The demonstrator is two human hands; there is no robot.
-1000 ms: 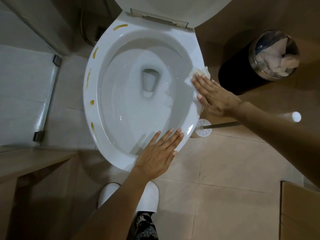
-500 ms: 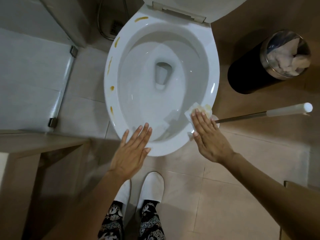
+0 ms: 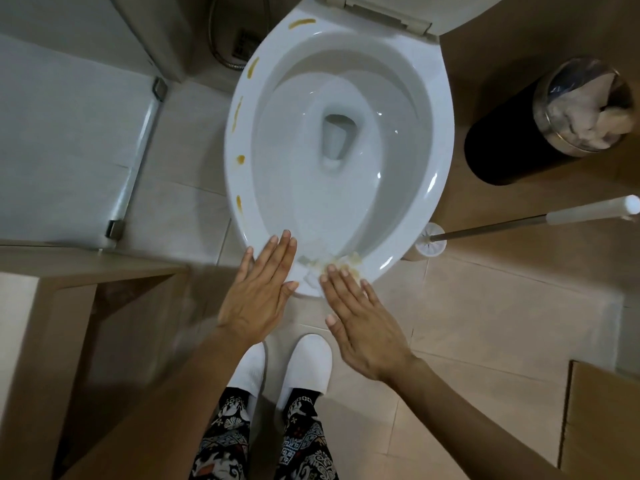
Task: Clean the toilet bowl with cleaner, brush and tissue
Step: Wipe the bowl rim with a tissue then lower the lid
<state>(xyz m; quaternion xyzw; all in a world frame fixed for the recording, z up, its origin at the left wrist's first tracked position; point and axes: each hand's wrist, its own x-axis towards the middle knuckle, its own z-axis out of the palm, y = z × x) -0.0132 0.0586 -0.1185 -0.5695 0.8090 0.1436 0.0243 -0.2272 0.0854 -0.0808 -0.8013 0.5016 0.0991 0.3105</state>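
Note:
The white toilet bowl (image 3: 440, 109) fills the upper middle of the head view, lid up. Yellow-brown streaks (image 3: 239, 160) dot its left rim. My right hand (image 3: 363, 317) lies flat with fingertips pressing a stained white tissue (image 3: 332, 263) on the front rim. My left hand (image 3: 263, 289) rests flat, fingers together, on the front-left rim beside it, holding nothing. The toilet brush (image 3: 533, 221) stands in its white holder (image 3: 427, 244) at the bowl's right, handle pointing right. No cleaner bottle is in view.
A black bin (image 3: 512, 140) with a steel rim, full of used tissue, stands at the right. A wooden ledge (image 3: 69, 271) is at the left, a cardboard box (image 3: 602, 417) at lower right. My white slippers (image 3: 304, 362) stand on the tiled floor.
My right hand slid the tissue along the rim from the right side round to the front. The tissue picked up yellow stain. My left hand shifted left along the front rim.

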